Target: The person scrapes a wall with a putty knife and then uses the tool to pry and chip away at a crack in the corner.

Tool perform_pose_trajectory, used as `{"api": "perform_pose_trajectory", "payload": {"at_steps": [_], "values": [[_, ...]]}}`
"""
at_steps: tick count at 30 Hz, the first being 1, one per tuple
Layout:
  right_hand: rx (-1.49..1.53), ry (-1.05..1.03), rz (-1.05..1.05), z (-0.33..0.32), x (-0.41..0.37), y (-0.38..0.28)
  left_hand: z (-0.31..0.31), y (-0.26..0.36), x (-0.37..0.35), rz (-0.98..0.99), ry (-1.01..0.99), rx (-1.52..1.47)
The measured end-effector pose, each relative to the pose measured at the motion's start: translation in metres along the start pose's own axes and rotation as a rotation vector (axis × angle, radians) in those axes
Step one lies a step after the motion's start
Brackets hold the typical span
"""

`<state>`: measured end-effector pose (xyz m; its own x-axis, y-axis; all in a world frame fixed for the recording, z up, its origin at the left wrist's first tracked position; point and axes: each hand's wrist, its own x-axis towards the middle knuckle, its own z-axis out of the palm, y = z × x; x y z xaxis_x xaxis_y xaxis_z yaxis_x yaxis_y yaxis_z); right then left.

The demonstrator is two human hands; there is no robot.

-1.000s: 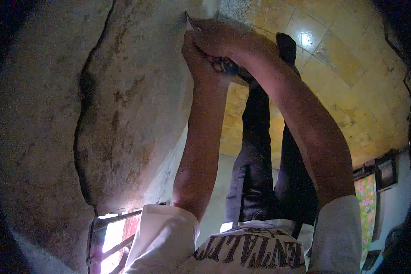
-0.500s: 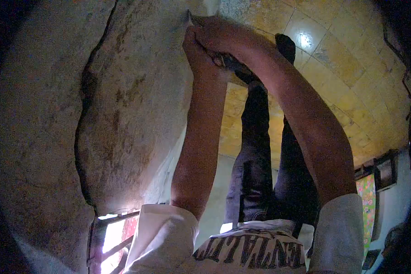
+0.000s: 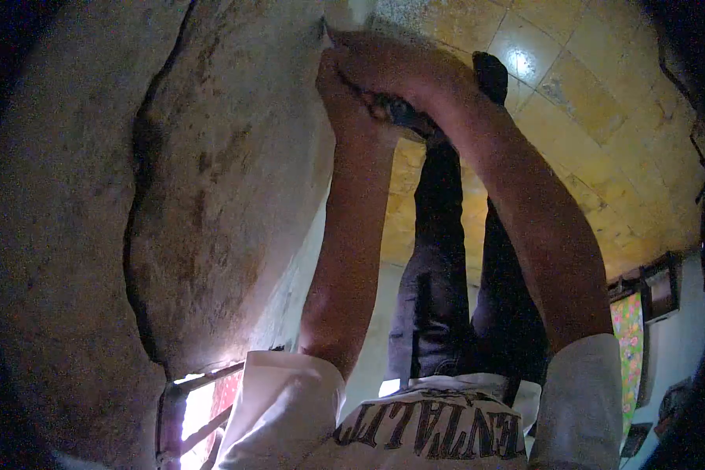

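My left hand (image 3: 338, 82) is raised in the upper middle of the head view, beside the stained wall (image 3: 219, 180). My right hand (image 3: 368, 59) reaches across from the right and overlaps it. The fingers of both hands look closed, but shadow and blur hide what they hold. A small pointed shape shows at the fingertips against the wall. Just below the hands is a dark object (image 3: 405, 114) with a bluish part; I cannot make out what it is or whether a hand touches it.
A long dark crack (image 3: 133, 211) runs down the wall at left. My dark-trousered legs (image 3: 439, 258) stand on yellow tiled floor (image 3: 587, 102). A barred window (image 3: 204, 411) is at lower left, and a flowered curtain (image 3: 628, 345) hangs at right.
The view has shifted slightly, and the left forearm appears a little further right. Both hands remain together by the wall.
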<state>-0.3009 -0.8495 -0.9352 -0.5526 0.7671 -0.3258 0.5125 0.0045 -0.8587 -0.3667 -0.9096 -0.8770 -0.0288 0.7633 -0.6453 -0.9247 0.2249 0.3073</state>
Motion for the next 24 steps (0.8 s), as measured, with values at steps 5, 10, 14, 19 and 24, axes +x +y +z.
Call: {"api": "perform_pose_trajectory", "payload": {"at_steps": [5, 10, 14, 19, 24], "values": [[0.071, -0.267, 0.242, -0.071, -0.005, -0.066, 0.044, 0.0, 0.012, 0.037, 0.429, 0.168], [0.185, -0.295, 0.204, -0.049, 0.011, -0.037, 0.034, -0.004, 0.014, 0.09, 0.385, 0.253], [0.239, -0.353, 0.257, -0.068, -0.001, -0.06, 0.051, 0.0, 0.009, 0.127, 0.459, 0.224], [0.249, -0.346, 0.227, -0.052, 0.01, -0.041, 0.05, 0.0, 0.009, 0.031, 0.542, 0.274], [0.358, -0.446, 0.347, -0.076, -0.003, -0.067, -0.023, -0.001, 0.032, 0.169, 0.401, 0.342]]}}
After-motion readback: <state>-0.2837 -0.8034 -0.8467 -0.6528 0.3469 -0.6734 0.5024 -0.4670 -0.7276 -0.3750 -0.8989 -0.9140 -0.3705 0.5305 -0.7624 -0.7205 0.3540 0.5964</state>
